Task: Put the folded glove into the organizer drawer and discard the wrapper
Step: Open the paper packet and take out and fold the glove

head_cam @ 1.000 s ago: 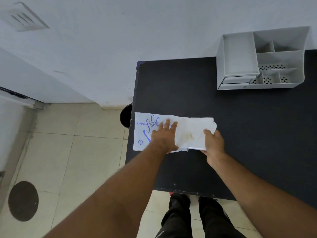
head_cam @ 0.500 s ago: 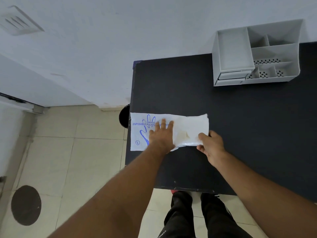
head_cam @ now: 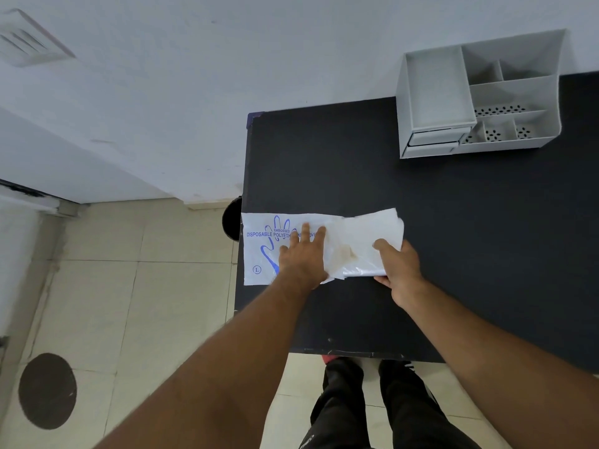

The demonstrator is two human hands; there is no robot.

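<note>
Head view, frame centre: left hand [head_cam: 303, 257] lies flat, pinning the wrapper [head_cam: 259, 251] to the worktop [head_cam: 453, 238], while the right hand [head_cam: 400, 265] pinches the glove [head_cam: 363, 241] to slide it free.

Both forearms are bare to the elbow, with no sleeves, watch or rings showing, above loose black fabric trousers [head_cam: 366, 406] and a red shoe tip [head_cam: 328, 360] peeking beneath.

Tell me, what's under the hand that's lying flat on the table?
Under the flat left hand lies the printed wrapper, on the black table. The hand covers some of its blue letters. The right hand grips the crinkly glove end; whether more is tucked underneath cannot be seen.
</note>
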